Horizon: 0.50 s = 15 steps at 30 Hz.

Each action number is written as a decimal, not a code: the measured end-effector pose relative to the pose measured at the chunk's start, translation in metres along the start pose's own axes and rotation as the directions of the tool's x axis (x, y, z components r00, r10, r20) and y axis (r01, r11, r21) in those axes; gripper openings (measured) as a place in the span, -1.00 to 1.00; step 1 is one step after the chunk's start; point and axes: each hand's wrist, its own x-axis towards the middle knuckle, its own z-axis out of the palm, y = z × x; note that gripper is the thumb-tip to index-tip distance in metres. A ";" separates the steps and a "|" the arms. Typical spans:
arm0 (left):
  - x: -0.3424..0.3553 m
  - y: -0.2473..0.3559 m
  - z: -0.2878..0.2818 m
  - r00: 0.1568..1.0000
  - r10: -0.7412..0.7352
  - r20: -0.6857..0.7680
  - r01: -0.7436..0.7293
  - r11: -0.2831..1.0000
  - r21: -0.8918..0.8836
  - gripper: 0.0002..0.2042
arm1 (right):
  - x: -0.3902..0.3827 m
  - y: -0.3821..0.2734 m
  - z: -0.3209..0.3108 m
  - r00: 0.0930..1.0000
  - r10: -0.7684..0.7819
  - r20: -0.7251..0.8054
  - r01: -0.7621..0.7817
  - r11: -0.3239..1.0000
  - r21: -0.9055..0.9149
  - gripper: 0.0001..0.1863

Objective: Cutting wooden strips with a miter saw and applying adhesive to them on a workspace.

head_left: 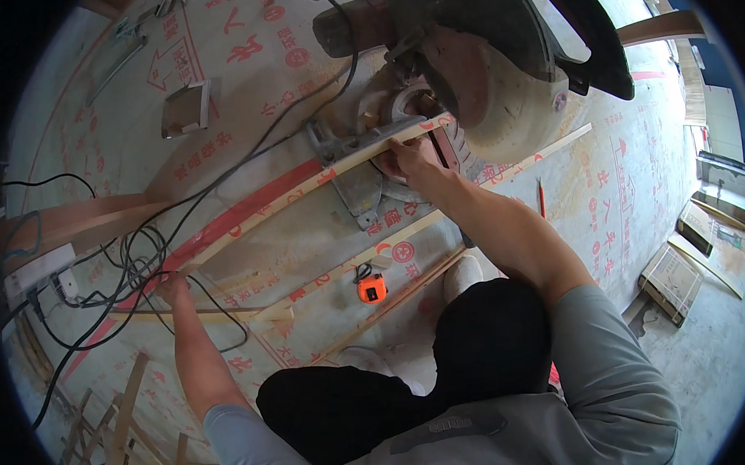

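My left hand (173,288) grips the left end of a long pale wood strip (284,201) among looped black cables (140,251). My right hand (415,158) holds the same strip near its other end, against the metal fence (335,147) of a mitre saw (498,69). The saw's blade guard hangs just beyond my right hand. A second strip (398,235) lies on the floor nearer me. An orange tape measure (372,289) sits by my knees, and a red pencil (541,196) lies right of my right forearm.
A white power strip (40,270) sits at left beside a curved wooden piece (73,221). A small open box (183,112) lies at upper left, wood offcuts (123,426) at lower left, and flat boxes (670,282) at right. The floor sheet (596,206) has red printing.
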 end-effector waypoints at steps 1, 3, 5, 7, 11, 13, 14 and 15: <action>0.007 -0.001 0.000 0.998 0.009 -0.058 -0.009 1.000 0.012 -0.72 | -0.001 -0.001 0.001 1.000 -0.002 0.003 0.002 1.000 0.006 -0.87; 0.021 -0.005 -0.005 0.996 0.067 0.060 -0.081 0.963 0.256 -0.62 | -0.003 -0.002 0.002 0.999 0.001 -0.046 -0.003 0.999 -0.037 -0.87; 0.026 -0.010 -0.009 0.990 0.027 0.138 -0.044 0.991 0.125 -0.58 | -0.006 -0.002 0.004 0.999 -0.007 -0.036 0.006 1.000 -0.023 -0.88; 0.022 -0.005 -0.013 0.981 -0.033 0.191 0.027 0.999 0.030 -0.54 | -0.006 -0.001 0.003 0.999 -0.011 -0.036 0.011 1.000 -0.011 -0.88; -0.041 0.041 -0.011 0.985 -0.031 -0.172 0.067 0.976 0.208 -0.44 | 0.009 0.008 -0.003 0.998 -0.009 -0.055 0.010 1.000 0.026 -0.88; -0.103 0.074 -0.002 0.914 0.225 -0.337 -0.099 0.930 0.353 -0.39 | 0.021 0.015 -0.005 0.999 -0.010 -0.041 0.010 1.000 0.004 -0.87; -0.143 0.089 0.011 0.900 0.379 -0.216 -0.286 0.886 0.364 -0.43 | 0.027 0.018 -0.005 0.998 -0.045 -0.054 0.039 0.994 -0.106 -0.86; -0.184 0.105 0.024 0.851 0.524 0.045 -0.503 0.787 0.356 -0.47 | 0.031 0.020 -0.004 0.993 -0.048 -0.106 0.021 0.970 -0.242 -0.85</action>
